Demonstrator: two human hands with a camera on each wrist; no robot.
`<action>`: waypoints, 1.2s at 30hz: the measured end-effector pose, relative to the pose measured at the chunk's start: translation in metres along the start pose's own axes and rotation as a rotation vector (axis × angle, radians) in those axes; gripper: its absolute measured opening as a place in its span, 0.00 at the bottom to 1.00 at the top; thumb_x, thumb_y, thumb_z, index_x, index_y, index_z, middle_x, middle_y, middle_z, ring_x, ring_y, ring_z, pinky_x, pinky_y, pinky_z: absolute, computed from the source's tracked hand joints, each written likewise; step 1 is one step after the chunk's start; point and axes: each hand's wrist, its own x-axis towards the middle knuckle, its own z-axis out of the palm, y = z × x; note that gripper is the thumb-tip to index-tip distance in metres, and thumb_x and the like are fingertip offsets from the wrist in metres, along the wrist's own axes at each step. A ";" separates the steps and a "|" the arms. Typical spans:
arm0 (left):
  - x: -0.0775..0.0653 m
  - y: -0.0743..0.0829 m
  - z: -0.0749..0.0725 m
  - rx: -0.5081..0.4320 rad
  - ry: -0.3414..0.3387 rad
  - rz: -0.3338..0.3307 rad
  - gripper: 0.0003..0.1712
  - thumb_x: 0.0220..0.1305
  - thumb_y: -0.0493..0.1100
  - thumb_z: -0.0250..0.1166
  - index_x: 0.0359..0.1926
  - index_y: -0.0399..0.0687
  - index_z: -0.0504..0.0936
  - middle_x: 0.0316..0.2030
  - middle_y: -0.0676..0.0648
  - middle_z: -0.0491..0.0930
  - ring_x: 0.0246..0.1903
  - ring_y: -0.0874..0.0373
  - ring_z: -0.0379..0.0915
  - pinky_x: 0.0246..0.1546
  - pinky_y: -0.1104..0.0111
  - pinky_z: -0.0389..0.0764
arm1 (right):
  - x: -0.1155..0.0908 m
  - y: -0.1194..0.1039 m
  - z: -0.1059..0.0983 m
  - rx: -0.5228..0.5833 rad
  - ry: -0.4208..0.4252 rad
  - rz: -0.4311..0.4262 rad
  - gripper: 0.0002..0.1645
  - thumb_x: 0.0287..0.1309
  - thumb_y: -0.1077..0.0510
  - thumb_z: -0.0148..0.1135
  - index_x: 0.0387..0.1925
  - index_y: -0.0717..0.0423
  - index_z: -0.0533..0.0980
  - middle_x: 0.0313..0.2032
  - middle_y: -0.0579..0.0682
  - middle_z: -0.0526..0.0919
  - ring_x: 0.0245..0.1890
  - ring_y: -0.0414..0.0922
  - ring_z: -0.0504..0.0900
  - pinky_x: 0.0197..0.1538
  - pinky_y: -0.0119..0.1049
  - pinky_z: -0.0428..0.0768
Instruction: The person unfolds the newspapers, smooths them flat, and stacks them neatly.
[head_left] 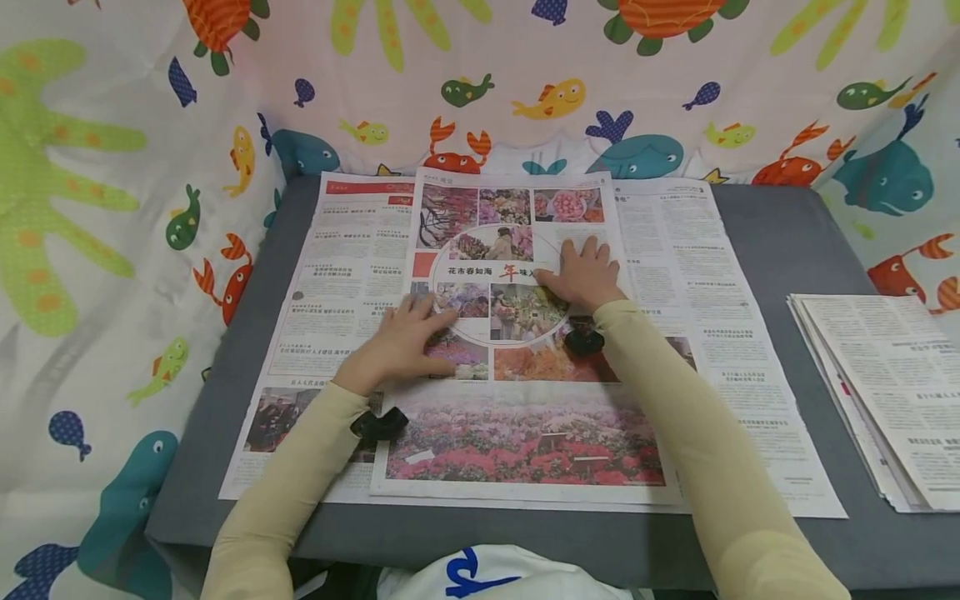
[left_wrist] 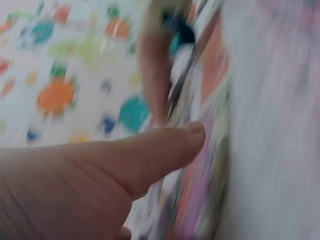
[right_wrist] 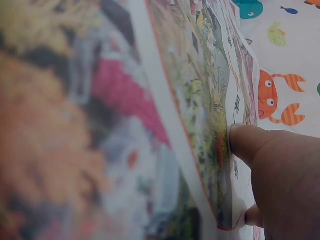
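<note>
A newspaper page with colour flower photos (head_left: 525,433) lies flat over a wider spread newspaper (head_left: 750,400) on the grey table. My left hand (head_left: 397,343) rests on the left part of the photo page, fingers spread and straight. Higher up and to the right, my right hand (head_left: 583,273) lies on the same page beside the printed circle, fingers extended. In the left wrist view the thumb (left_wrist: 165,150) stretches over the blurred page. The right wrist view shows the right thumb (right_wrist: 250,142) touching the paper near the printed title.
A stack of folded newspapers (head_left: 892,400) lies at the right side of the grey table (head_left: 780,225). Cloth printed with sea animals (head_left: 502,92) hangs behind and at both sides. A black wrist camera (head_left: 378,425) sits on the left sleeve, another (head_left: 584,337) by the right.
</note>
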 end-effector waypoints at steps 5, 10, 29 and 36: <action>-0.004 -0.043 -0.017 -0.003 0.038 -0.182 0.48 0.68 0.61 0.63 0.81 0.55 0.54 0.81 0.30 0.36 0.78 0.23 0.26 0.70 0.24 0.39 | 0.000 -0.002 0.003 0.014 -0.001 0.001 0.56 0.69 0.27 0.45 0.81 0.59 0.45 0.78 0.76 0.34 0.78 0.76 0.35 0.73 0.75 0.45; -0.006 -0.061 -0.028 -0.059 0.012 -0.252 0.43 0.73 0.56 0.59 0.82 0.56 0.53 0.81 0.32 0.32 0.78 0.25 0.22 0.68 0.23 0.36 | 0.001 -0.003 0.002 0.020 0.002 0.001 0.55 0.70 0.27 0.45 0.81 0.58 0.44 0.78 0.75 0.33 0.78 0.75 0.34 0.74 0.75 0.44; -0.002 -0.059 -0.030 -0.057 0.017 -0.245 0.44 0.70 0.55 0.62 0.81 0.56 0.55 0.81 0.32 0.33 0.78 0.25 0.22 0.68 0.22 0.36 | -0.036 -0.076 0.032 0.023 0.033 -0.306 0.43 0.72 0.33 0.48 0.80 0.46 0.55 0.75 0.67 0.55 0.74 0.69 0.55 0.70 0.71 0.60; -0.002 -0.057 -0.031 -0.041 0.020 -0.245 0.43 0.70 0.55 0.62 0.80 0.54 0.56 0.81 0.31 0.35 0.78 0.25 0.24 0.67 0.22 0.37 | -0.080 -0.131 0.050 -0.101 -0.131 -0.502 0.52 0.65 0.24 0.53 0.81 0.39 0.51 0.80 0.63 0.45 0.80 0.68 0.44 0.72 0.76 0.51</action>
